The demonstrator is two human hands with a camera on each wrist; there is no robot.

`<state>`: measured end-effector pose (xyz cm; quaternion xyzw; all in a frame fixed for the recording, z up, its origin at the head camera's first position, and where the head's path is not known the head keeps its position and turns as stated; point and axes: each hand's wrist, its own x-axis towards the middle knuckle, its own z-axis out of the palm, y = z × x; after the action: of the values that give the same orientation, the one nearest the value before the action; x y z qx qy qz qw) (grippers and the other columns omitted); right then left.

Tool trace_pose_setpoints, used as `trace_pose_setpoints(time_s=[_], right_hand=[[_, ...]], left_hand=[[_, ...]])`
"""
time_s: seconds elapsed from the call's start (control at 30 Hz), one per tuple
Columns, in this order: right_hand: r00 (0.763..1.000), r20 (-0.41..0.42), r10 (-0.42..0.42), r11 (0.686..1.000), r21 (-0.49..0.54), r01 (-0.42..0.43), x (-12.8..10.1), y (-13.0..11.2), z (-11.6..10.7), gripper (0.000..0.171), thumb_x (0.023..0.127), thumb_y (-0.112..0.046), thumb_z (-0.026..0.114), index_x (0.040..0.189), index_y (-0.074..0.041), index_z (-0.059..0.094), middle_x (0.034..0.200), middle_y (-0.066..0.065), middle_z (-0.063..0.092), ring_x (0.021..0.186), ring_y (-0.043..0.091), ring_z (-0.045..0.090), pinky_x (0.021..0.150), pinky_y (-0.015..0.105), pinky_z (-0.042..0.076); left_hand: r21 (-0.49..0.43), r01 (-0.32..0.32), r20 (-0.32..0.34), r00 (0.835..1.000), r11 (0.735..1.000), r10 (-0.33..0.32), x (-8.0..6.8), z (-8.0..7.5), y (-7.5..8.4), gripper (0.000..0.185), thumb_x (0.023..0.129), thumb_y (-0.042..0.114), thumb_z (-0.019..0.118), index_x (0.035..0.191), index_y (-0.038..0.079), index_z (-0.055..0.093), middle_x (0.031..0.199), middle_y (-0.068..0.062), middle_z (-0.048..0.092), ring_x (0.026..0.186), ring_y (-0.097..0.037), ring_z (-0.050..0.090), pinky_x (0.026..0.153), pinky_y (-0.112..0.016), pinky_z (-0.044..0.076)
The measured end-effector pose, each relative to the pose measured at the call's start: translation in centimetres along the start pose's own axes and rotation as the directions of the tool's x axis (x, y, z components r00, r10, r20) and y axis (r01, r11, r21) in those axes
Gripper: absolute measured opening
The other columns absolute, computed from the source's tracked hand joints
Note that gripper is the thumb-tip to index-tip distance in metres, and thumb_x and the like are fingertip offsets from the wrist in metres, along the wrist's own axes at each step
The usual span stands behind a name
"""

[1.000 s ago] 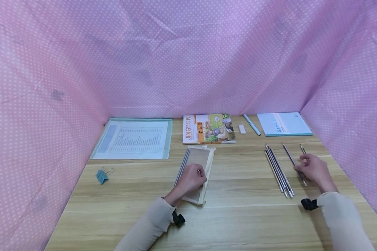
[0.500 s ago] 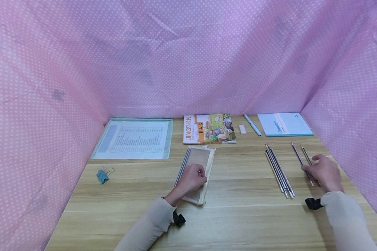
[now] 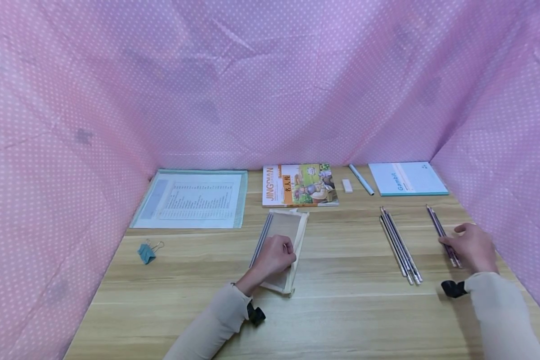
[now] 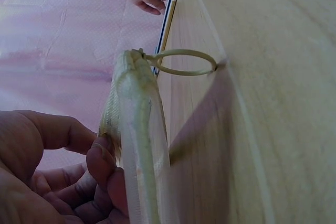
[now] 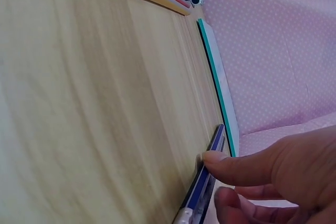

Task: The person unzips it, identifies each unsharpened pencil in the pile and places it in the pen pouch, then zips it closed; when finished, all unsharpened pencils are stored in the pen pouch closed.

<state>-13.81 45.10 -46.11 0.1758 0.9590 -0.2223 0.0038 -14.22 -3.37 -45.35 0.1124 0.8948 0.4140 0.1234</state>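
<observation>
My left hand (image 3: 274, 257) lies on a beige mesh pencil pouch (image 3: 284, 227) in the middle of the wooden table (image 3: 342, 320). In the left wrist view its fingers (image 4: 105, 161) pinch the pouch's edge (image 4: 137, 129), and a ring pull (image 4: 184, 62) sticks out from it. At the right, my right hand (image 3: 471, 247) sits curled over two dark pencils (image 3: 437, 225) that lie side by side. In the right wrist view a fingertip (image 5: 212, 157) touches the pencils (image 5: 205, 190), with another finger just below. A row of several pencils (image 3: 400, 245) lies to their left, untouched.
Along the back lie a clear document folder (image 3: 193, 198), an orange picture book (image 3: 299, 185), a white eraser (image 3: 347, 185), a pale blue pen (image 3: 361, 179) and a white notebook (image 3: 407, 178). A teal binder clip (image 3: 146, 251) sits at the left. Pink dotted cloth (image 3: 270, 80) walls the table in.
My right hand has slid to the right, dragging one pencil along until it lies against the other single pencil. My left hand and the pouch have not moved.
</observation>
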Motion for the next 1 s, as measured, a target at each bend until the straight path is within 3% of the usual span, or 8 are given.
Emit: trace_pose_setpoints(time_s=[0.1,0.23,0.33,0.47,0.57,0.77,1.0], right_hand=[[1.0,0.001,0.012,1.0,-0.016,-0.012,0.0,0.0,-0.1,0.063,0.086,-0.032,0.072,0.122,0.016,0.053,0.119,0.043,0.054,0.098,0.058,0.052,0.072,0.053,0.043],[1.0,0.005,0.007,0.999,-0.034,-0.007,0.0,-0.3,-0.2,0.063,0.087,-0.035,0.07,0.123,0.015,0.053,0.12,0.043,0.054,0.096,0.055,0.054,0.069,0.049,0.043],[0.999,0.016,-0.03,0.999,-0.028,0.03,0.1,-0.8,-0.2,0.063,0.089,-0.036,0.068,0.123,0.015,0.054,0.116,0.04,0.058,0.086,0.044,0.06,0.063,0.04,0.043],[0.991,0.083,-0.104,0.993,0.061,0.099,0.2,-1.8,0.1,0.059,0.093,-0.033,0.065,0.123,0.016,0.052,0.101,0.033,0.067,0.069,0.021,0.064,0.058,0.03,0.045],[0.974,0.161,-0.158,0.982,0.132,0.137,0.4,-2.6,0.6,0.058,0.097,-0.031,0.062,0.126,0.017,0.049,0.099,0.031,0.068,0.066,0.011,0.064,0.057,0.028,0.049],[0.92,0.304,-0.246,0.957,0.226,0.181,0.3,-3.8,1.7,0.059,0.098,-0.03,0.063,0.13,0.017,0.048,0.108,0.032,0.064,0.073,0.009,0.062,0.062,0.027,0.055],[0.892,0.323,-0.317,0.943,0.206,0.26,0.1,-4.3,2.4,0.062,0.089,-0.032,0.074,0.128,0.012,0.053,0.11,0.026,0.062,0.074,0.008,0.058,0.063,0.024,0.052]], left_hand=[[-0.003,0.0,0.001,1.0,1.0,0.0,0.0,0.0,0.0,0.011,0.081,0.003,0.066,0.07,0.008,0.064,0.056,0.004,0.053,0.05,-0.009,0.049,0.046,-0.021,0.036],[0.001,-0.006,-0.002,1.0,1.0,0.006,0.0,0.0,-0.1,0.011,0.08,0.003,0.066,0.071,0.008,0.064,0.055,0.004,0.052,0.049,-0.009,0.049,0.046,-0.021,0.035],[0.004,-0.007,-0.003,1.0,1.0,0.007,0.0,0.0,-0.1,0.011,0.08,0.003,0.066,0.07,0.008,0.064,0.056,0.004,0.052,0.049,-0.008,0.049,0.045,-0.021,0.035],[0.008,-0.005,-0.003,1.0,1.0,0.005,0.0,0.0,0.0,0.012,0.08,0.003,0.066,0.07,0.008,0.064,0.056,0.004,0.052,0.049,-0.008,0.049,0.046,-0.021,0.035],[0.01,-0.005,-0.005,1.0,1.0,0.005,0.0,-0.1,0.0,0.012,0.08,0.003,0.066,0.07,0.008,0.064,0.056,0.004,0.052,0.049,-0.008,0.049,0.046,-0.02,0.035],[0.011,0.006,0.001,1.0,1.0,-0.006,-0.1,-0.1,0.1,0.012,0.081,0.003,0.066,0.071,0.008,0.065,0.056,0.004,0.053,0.05,-0.009,0.049,0.046,-0.02,0.036],[0.001,0.011,0.007,1.0,1.0,-0.011,-0.1,-0.1,0.2,0.011,0.082,0.004,0.066,0.072,0.008,0.065,0.057,0.003,0.053,0.05,-0.008,0.05,0.046,-0.02,0.036]])
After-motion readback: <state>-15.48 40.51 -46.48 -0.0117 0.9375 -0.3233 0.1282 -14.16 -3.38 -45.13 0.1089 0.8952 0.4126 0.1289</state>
